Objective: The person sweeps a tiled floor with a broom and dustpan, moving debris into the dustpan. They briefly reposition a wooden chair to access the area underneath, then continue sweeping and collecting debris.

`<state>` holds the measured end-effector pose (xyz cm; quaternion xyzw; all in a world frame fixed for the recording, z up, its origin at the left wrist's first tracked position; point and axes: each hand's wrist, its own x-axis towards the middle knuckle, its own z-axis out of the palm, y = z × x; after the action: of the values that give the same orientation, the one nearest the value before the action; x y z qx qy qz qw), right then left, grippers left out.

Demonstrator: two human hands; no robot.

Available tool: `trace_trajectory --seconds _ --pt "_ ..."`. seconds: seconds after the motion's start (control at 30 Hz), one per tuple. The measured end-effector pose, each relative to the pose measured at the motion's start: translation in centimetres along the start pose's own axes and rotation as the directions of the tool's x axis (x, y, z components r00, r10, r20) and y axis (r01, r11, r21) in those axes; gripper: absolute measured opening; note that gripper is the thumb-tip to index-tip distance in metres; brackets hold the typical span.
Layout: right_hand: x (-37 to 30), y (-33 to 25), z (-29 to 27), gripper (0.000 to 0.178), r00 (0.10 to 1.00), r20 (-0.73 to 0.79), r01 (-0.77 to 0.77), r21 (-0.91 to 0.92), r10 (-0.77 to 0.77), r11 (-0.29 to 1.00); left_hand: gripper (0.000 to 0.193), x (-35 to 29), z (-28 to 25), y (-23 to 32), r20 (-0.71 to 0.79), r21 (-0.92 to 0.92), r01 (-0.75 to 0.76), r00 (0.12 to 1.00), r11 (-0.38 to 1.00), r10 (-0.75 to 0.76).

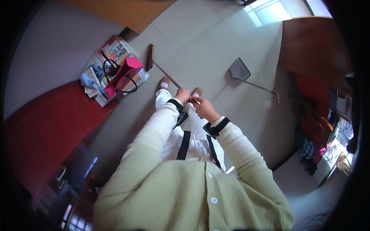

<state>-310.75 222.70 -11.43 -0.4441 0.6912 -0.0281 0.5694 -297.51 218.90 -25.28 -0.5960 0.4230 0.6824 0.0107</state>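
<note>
A broom (150, 57) with a brown head reaches out in front of me over the tiled floor, its head close to a stack of papers. My left hand (182, 95) is closed around its thin handle. Just beside it, my right hand (205, 109) is also closed on the upper end of the handle. Ahead to the right, a grey long-handled dustpan (239, 70) lies on the floor, apart from both hands. Its handle ends in a brown loop.
Left of the broom stand stacked papers and magazines (115, 48) with a pink bag (122, 77) on them, by a red surface (54, 123). A brown wooden panel (314, 46) rises at right, near red chairs (312, 92). My shoes (196, 91) are just beyond my hands.
</note>
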Motion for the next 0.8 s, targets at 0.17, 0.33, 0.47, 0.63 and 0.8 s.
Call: trace_trajectory --seconds 0.17,0.33,0.47,0.63,0.8 --pt "-5.6 6.4 -3.1 0.035 0.985 -0.076 -0.152 0.026 0.153 0.988 0.028 1.4 10.2 0.0 0.304 0.598 -0.373 0.925 0.709 0.23" --pt "-11.6 8.3 -4.8 0.035 0.973 -0.199 -0.126 -0.041 0.116 0.991 0.029 -1.9 15.6 3.1 0.409 0.494 -0.411 0.887 0.766 0.212" --pt "-15.2 7.4 -5.3 0.036 0.975 -0.176 0.103 -0.17 -0.133 0.98 0.032 -7.2 14.7 4.7 0.366 -0.332 0.191 0.929 0.924 -0.06" --pt "-19.2 4.9 -4.4 0.038 0.99 0.046 0.137 -0.234 -0.13 0.963 0.032 -14.4 12.2 1.5 0.435 -0.605 0.234 0.898 0.761 0.07" --pt "-19.6 2.0 1.3 0.036 0.962 0.249 0.193 -0.325 -0.113 0.926 0.029 -19.7 9.4 -6.5 0.382 -0.763 0.277 0.922 0.585 0.062"
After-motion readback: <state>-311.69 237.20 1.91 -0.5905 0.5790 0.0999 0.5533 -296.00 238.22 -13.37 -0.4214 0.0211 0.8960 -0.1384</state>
